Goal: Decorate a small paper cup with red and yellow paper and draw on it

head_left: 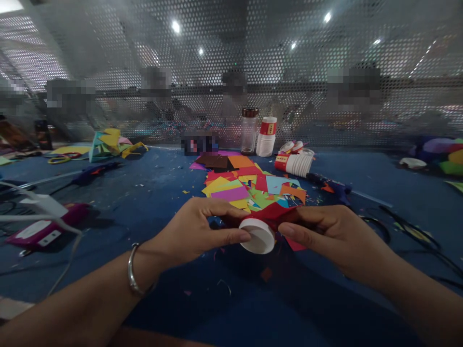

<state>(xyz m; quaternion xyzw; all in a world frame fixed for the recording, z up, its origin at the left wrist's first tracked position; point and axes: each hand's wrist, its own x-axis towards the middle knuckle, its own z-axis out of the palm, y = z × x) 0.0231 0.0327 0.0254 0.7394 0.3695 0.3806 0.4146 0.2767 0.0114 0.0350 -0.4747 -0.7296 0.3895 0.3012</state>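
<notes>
- Left hand (197, 226) closed on the paper cup (257, 235), thumb along the cup's near side, fingers curled over the top; bangle (133, 275) on that wrist.
- Right hand (331, 233) closed too, pinching the red paper (277, 212) wrapped on the cup; thumb tip just beside the cup's white base.
- Cup held on its side between both hands, white round base facing the camera, a little above the blue worktop (152, 183), centre of view.
- Red paper covers the cup's upper side; one corner pokes out below the right hand's grip.
- Pile of coloured paper pieces (249, 185) lies on the worktop just behind the hands; small scraps scattered around it.
- Behind the pile: clear jar (249, 131) with dark lid, upright, just beside an upside-down stack of paper cups (266, 137); another stack of cups (294, 164) lies on its side to the right.
- Glue gun (331, 185) lies right of the pile; a second glue gun (94, 172) far left.
- Scissors (401, 226) on the worktop to the right of the right hand, apart from it.
- Purple-and-white object (47, 229) with white cable at left edge; cannot tell what it is.
- Perforated screen (231, 62) stands along the far edge of the worktop; blurred people behind it.
</notes>
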